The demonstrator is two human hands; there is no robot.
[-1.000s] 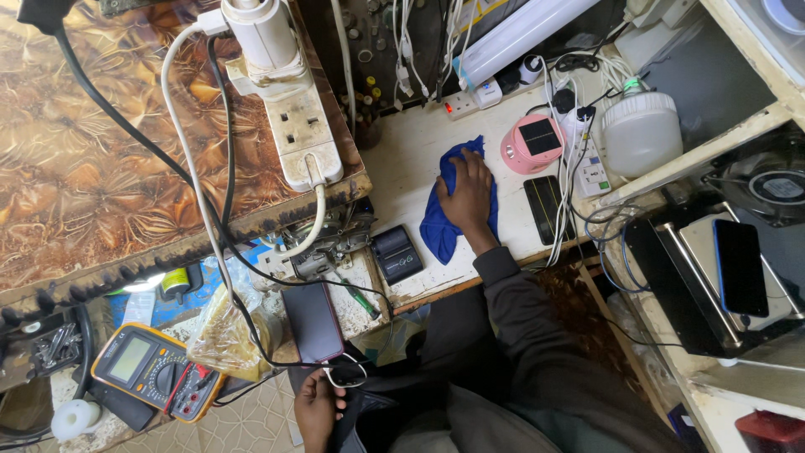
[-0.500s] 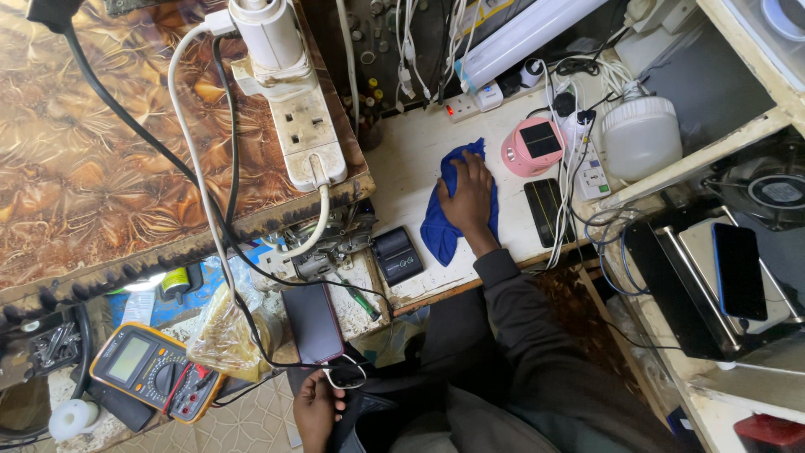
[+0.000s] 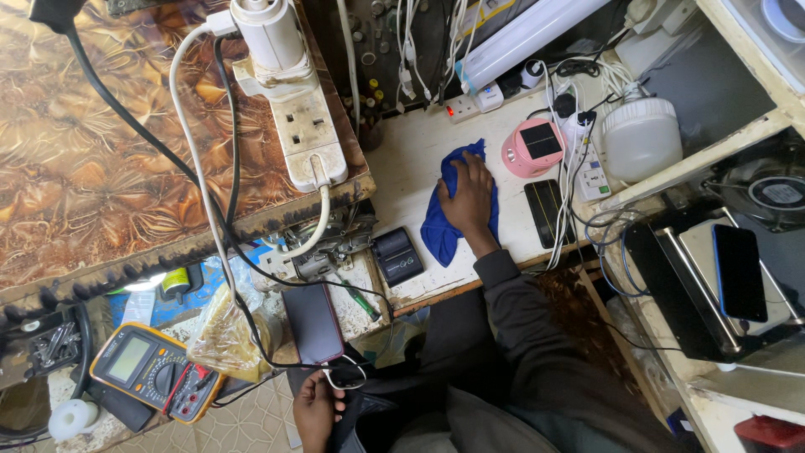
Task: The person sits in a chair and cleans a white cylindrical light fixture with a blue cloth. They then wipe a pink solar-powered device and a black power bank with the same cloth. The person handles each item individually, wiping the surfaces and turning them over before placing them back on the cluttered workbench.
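Note:
My right hand (image 3: 468, 198) lies palm down on a crumpled blue cloth (image 3: 438, 228), pressing it onto the white worktop (image 3: 405, 164). A pink round lamp with a small solar panel (image 3: 532, 145) stands just right of that hand, and a black phone (image 3: 544, 209) lies flat below the lamp. My left hand (image 3: 316, 410) is low in the view by my lap, its fingers closed on a looped white cable (image 3: 345, 377) that runs to a dark phone (image 3: 312, 321) at the bench edge.
A small black box-shaped device (image 3: 397, 255) sits left of the cloth. A white power strip (image 3: 309, 134) with cables hangs over a brown patterned panel (image 3: 92, 143). A yellow multimeter (image 3: 155, 372) lies lower left. A white bulb (image 3: 641, 134) and another phone (image 3: 740, 270) are at the right.

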